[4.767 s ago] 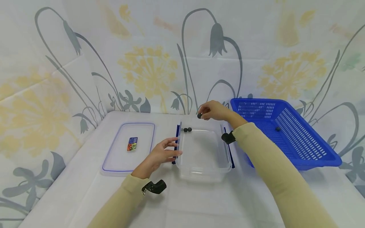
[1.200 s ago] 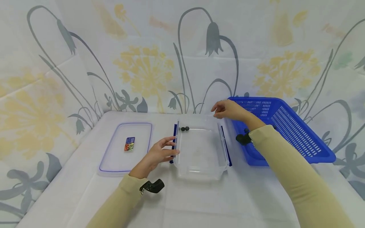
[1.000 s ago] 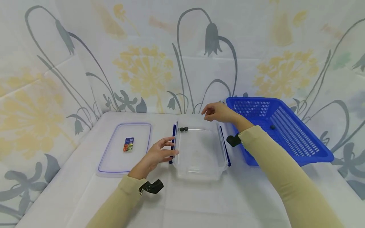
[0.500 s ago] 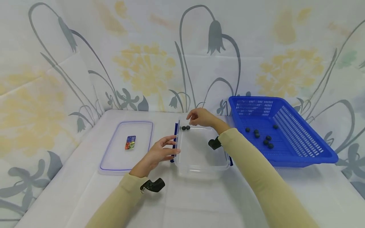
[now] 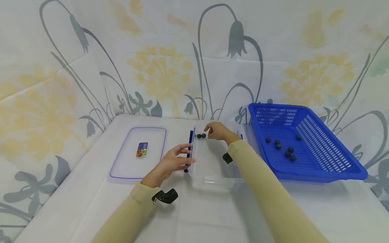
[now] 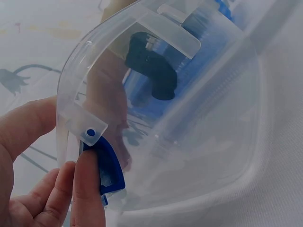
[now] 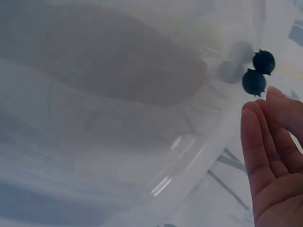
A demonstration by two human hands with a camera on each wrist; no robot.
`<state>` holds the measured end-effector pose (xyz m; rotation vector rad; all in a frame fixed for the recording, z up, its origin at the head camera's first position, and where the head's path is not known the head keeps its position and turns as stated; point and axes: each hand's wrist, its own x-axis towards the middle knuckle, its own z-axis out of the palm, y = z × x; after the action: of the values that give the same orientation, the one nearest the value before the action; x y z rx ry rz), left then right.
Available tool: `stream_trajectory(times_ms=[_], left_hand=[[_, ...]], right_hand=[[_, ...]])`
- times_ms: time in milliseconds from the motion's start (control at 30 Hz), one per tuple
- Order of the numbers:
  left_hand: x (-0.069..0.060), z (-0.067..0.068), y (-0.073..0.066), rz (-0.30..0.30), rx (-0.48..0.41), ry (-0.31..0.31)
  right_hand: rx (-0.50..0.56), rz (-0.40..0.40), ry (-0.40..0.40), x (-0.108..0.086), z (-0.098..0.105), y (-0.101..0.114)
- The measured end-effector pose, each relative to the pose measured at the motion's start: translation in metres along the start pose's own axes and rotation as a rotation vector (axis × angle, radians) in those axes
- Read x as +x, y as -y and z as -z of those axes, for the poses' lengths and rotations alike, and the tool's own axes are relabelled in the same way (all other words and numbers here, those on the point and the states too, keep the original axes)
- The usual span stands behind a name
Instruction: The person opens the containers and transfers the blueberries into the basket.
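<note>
In the head view my left hand [image 5: 171, 162] holds the left side of a clear plastic storage box [image 5: 209, 181] by its rim. The left wrist view shows its fingers at a blue latch [image 6: 111, 165] hanging from that side. My right hand [image 5: 218, 131] reaches over the far end of the box. Two small dark round balls with little pointed nubs [image 7: 254, 82] lie against each other inside, in the far left corner. My right fingertips [image 7: 251, 113] are close beside the nearer ball, with nothing seen between them. Pale reflections of the balls show in the plastic.
A blue perforated basket [image 5: 331, 177] stands on the right, with several dark balls [image 5: 290, 149] on its floor. A clear lid with a blue seal [image 5: 127, 168] and a printed label [image 5: 141, 150] lies on the left of the white-covered table [image 5: 197, 216]. Patterned cloth hangs behind.
A dark ball was in my right hand in the oldest frame. Since then that hand has gone over the basket and come back left, down to the box's far corner. My left hand stays put.
</note>
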<state>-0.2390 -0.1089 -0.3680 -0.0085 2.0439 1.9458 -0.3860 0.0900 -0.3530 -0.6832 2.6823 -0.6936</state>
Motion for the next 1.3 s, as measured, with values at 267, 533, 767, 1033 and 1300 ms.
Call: stream_trajectory(times_ms=[267, 533, 767, 1033, 1300], left_hand=[[0.002, -0.001, -0.002, -0.013, 0.009, -0.002], [0.002, -0.002, -0.003, -0.005, 0.015, -0.007], [0.002, -0.003, -0.004, -0.004, 0.014, -0.002], [0.001, -0.004, -0.003, 0.011, 0.01, -0.019], [0.0, -0.003, -0.001, 0.024, 0.008, -0.038]], right_hand=[[-0.083, -0.045, 0.055, 0.004, -0.006, -0.002], [-0.108, -0.057, 0.051, 0.005, -0.011, -0.002], [-0.121, -0.041, 0.082, 0.003, -0.007, -0.005], [0.088, 0.026, 0.051, -0.005, 0.019, 0.012], [0.095, 0.116, -0.014, -0.03, 0.055, 0.026]])
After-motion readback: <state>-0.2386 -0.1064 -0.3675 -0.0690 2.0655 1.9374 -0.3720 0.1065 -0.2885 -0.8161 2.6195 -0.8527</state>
